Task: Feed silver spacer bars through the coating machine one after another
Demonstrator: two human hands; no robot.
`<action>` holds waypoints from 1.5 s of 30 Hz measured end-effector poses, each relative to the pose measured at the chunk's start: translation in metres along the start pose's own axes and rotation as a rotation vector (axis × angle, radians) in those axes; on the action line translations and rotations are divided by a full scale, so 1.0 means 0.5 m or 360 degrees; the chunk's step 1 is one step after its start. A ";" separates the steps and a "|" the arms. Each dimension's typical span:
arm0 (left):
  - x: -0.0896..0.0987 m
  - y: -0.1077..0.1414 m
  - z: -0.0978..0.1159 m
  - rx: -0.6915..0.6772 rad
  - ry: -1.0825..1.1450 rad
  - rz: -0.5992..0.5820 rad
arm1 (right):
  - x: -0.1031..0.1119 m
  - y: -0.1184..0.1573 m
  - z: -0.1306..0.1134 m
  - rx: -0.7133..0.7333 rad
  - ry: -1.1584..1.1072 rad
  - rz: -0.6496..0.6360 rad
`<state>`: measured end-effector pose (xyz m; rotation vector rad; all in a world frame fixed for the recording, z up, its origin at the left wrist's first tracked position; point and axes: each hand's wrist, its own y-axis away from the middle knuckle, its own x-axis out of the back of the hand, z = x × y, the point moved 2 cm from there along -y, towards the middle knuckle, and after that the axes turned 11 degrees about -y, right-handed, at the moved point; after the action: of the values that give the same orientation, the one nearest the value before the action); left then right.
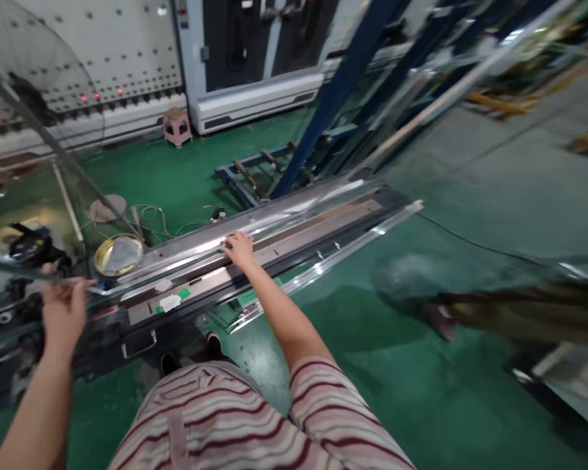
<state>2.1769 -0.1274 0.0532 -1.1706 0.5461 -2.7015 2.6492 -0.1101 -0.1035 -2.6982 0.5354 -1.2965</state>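
Note:
A long, narrow glass strip [186, 262] lies lengthwise over a dark machine bed [142, 334] with a bare metal channel. My right hand [238, 249] is on the strip near its middle, fingers bent over the edge. Farther left, my left hand [63, 307] is closed around the strip's near end, thumb and fingers either side; blur hides the exact grip. Just past its fingertips is a thin tip with a bit of blue. White and green scraps [172, 300] lie on the channel between my hands.
A round yellow-rimmed tin [118, 254] stands behind the bed at left. Clear strips [318, 269] run along the near side. Blue frame posts [318, 98] rise behind. A pink stool [177, 127] stands by white machinery. At right, a blurred person's leg [500, 316] shows.

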 end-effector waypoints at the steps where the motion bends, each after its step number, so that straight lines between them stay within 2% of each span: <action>1: -0.016 -0.003 0.010 -0.0003 -0.0026 0.0002 | -0.002 0.002 0.018 -0.0085 0.0020 0.0021; 5: -0.068 -0.020 0.017 -0.0048 -0.0016 -0.0021 | 0.013 0.004 0.118 -0.0564 0.0166 0.0224; 7: -0.093 -0.028 0.011 -0.0036 0.0028 -0.0023 | 0.025 -0.006 0.169 -0.0733 0.0222 0.0212; 10: -0.140 -0.035 0.004 -0.0023 0.0116 -0.0045 | 0.042 -0.031 0.225 -0.0825 0.0332 0.0144; 12: -0.176 -0.040 -0.001 -0.0030 0.0195 -0.0082 | 0.050 -0.047 0.244 -0.0823 0.0417 0.0157; 15: -0.217 -0.046 -0.021 -0.0057 0.0262 -0.0138 | 0.055 -0.064 0.245 -0.0796 0.0499 0.0170; 18: -0.215 -0.050 -0.072 -0.0027 0.0268 -0.0127 | 0.039 -0.069 0.219 -0.0713 0.0548 0.0118; 21: -0.161 -0.052 -0.149 0.0043 0.0263 -0.0066 | -0.005 -0.062 0.169 -0.0597 0.0580 0.0059; 24: -0.075 -0.056 -0.241 0.0093 0.0256 -0.0017 | -0.077 -0.042 0.093 -0.0535 0.0565 0.0072; 31: 0.130 -0.076 -0.474 0.0158 0.0196 0.0033 | -0.276 0.019 -0.169 -0.0452 0.0597 0.0108; 34: 0.219 -0.088 -0.580 0.0205 0.0194 0.0066 | -0.359 0.035 -0.279 -0.0451 0.0690 0.0060; 39: 0.368 -0.105 -0.744 0.0200 0.0109 0.0102 | -0.495 0.060 -0.430 -0.0456 0.0834 -0.0135; 45: 0.537 -0.114 -0.919 0.0249 -0.0035 0.0139 | -0.629 0.119 -0.622 -0.0217 0.0931 -0.0156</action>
<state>1.6589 -0.0246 -0.0330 -1.1081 0.3661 -2.6012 2.2121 -0.0352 -0.1531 -2.4380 0.5577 -2.1643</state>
